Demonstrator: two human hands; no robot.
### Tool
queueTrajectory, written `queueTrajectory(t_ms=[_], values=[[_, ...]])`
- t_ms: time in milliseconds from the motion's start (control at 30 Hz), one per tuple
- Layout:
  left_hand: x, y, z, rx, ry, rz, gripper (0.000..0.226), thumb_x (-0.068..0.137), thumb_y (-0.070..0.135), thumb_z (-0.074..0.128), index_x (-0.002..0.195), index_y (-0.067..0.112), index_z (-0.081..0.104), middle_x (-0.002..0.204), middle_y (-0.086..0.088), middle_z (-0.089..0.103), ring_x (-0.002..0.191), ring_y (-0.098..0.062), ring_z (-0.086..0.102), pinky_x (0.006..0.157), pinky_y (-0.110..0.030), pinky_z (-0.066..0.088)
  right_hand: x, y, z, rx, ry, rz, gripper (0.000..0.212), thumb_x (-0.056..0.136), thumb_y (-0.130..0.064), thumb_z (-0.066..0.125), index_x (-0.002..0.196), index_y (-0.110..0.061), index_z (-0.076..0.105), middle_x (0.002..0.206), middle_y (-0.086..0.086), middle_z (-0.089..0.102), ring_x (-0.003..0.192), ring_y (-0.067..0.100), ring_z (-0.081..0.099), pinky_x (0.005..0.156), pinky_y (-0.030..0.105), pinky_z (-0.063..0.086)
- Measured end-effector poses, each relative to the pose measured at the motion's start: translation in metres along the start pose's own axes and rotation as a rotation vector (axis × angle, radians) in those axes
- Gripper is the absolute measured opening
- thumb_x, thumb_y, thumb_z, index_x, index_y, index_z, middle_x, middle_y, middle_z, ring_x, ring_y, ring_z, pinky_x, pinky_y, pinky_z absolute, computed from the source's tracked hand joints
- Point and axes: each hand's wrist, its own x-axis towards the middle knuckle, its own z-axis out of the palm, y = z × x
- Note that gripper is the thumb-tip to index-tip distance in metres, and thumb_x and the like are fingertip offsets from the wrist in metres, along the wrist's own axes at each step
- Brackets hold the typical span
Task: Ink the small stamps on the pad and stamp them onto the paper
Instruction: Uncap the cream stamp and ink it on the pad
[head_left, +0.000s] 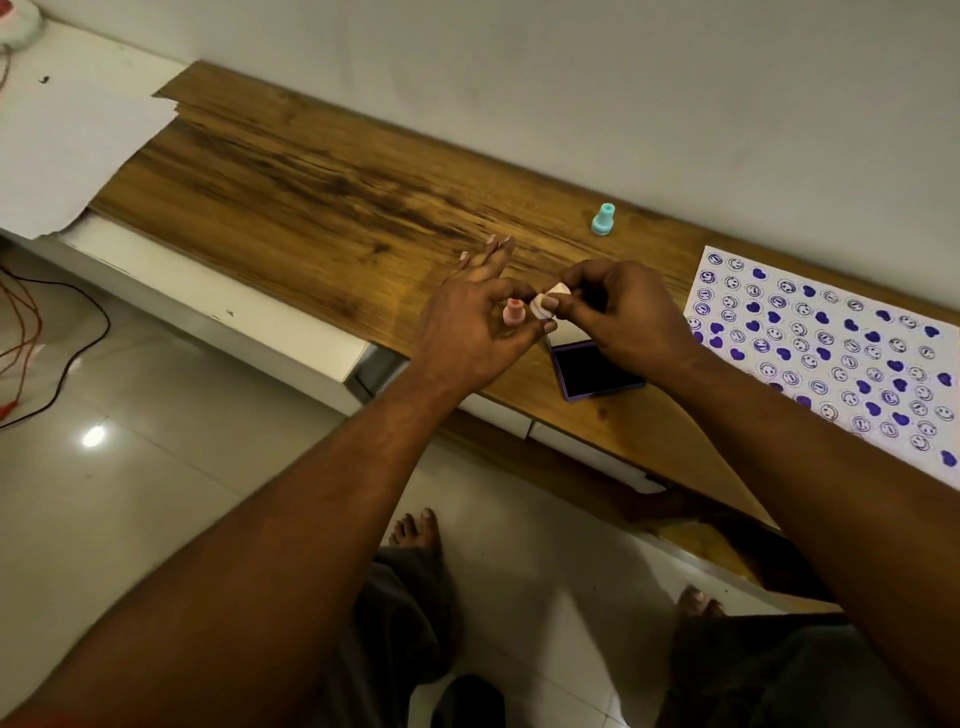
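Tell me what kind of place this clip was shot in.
Probably a room in a home: a low wooden shelf against a plain wall, a glossy tiled floor, and bare feet.

It looks like a room in a home: a wood-grain desk (311, 176) stands against a plain white wall (571, 78), over a glossy tiled floor (156, 415) where 2 bare feet (415, 530) show and loose cables (106, 327) trail.
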Motion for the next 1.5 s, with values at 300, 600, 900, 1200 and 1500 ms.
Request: queueTrajectory(t_ms=[300, 600, 900, 1200, 1500], values=[[-0.017, -0.012, -0.012, -0.022, -0.08, 0.029, 0.039, 0.087, 0.05, 0.08, 0.119, 0.028, 0.079, 0.166, -0.007, 0.039, 0.158, -0.019, 0.028, 0.128, -0.049, 0.025, -0.009, -0.001, -0.001, -0.143, -0.106, -0.205, 0.022, 0.097, -0.03, 0.072, 0.115, -0.019, 0.077, 0.106, -0.007, 0.076, 0.092, 0.01, 0.066, 0.076, 0.023, 0.047], [-0.042, -0.04, 0.0, 0.153, -0.148, -0.148, 0.041, 0.085, 0.059, 0.078, 0.121, 0.038, 0.076, 0.169, -0.002, 0.035, 0.158, -0.019, 0.024, 0.124, -0.04, 0.02, -0.01, 0.002, -0.007, -0.173, -0.103, -0.171, 0.027, 0.096, -0.034, 0.073, 0.121, -0.022, 0.075, 0.112, -0.008, 0.075, 0.096, 0.01, 0.065, 0.081, 0.032, 0.054], [-0.034, -0.033, 0.013, 0.192, -0.115, -0.134, 0.047, 0.089, 0.062, 0.072, 0.129, 0.037, 0.073, 0.166, -0.008, 0.041, 0.157, -0.023, 0.028, 0.128, -0.044, 0.023, -0.009, 0.016, -0.013, -0.185, -0.075, -0.101, 0.029, 0.096, -0.037, 0.072, 0.121, -0.022, 0.074, 0.105, -0.005, 0.073, 0.093, 0.014, 0.065, 0.072, 0.029, 0.051], [-0.032, -0.012, 0.008, 0.236, -0.024, -0.049, 0.055, 0.091, 0.059, 0.069, 0.135, 0.026, 0.07, 0.161, -0.008, 0.048, 0.155, -0.022, 0.035, 0.127, -0.037, 0.016, -0.022, 0.028, -0.028, -0.237, -0.067, -0.067, 0.026, 0.098, -0.038, 0.069, 0.121, -0.026, 0.072, 0.096, -0.012, 0.069, 0.083, 0.008, 0.063, 0.062, 0.02, 0.042], [-0.026, 0.035, 0.038, 0.382, -0.197, 0.164, 0.082, 0.092, 0.074, 0.054, 0.153, 0.019, 0.053, 0.173, -0.013, 0.024, 0.162, -0.025, 0.013, 0.131, -0.045, 0.011, -0.048, 0.048, -0.036, -0.365, -0.034, -0.071, 0.024, 0.094, -0.029, 0.071, 0.115, -0.019, 0.075, 0.096, -0.002, 0.073, 0.078, 0.011, 0.06, 0.062, 0.024, 0.041]])
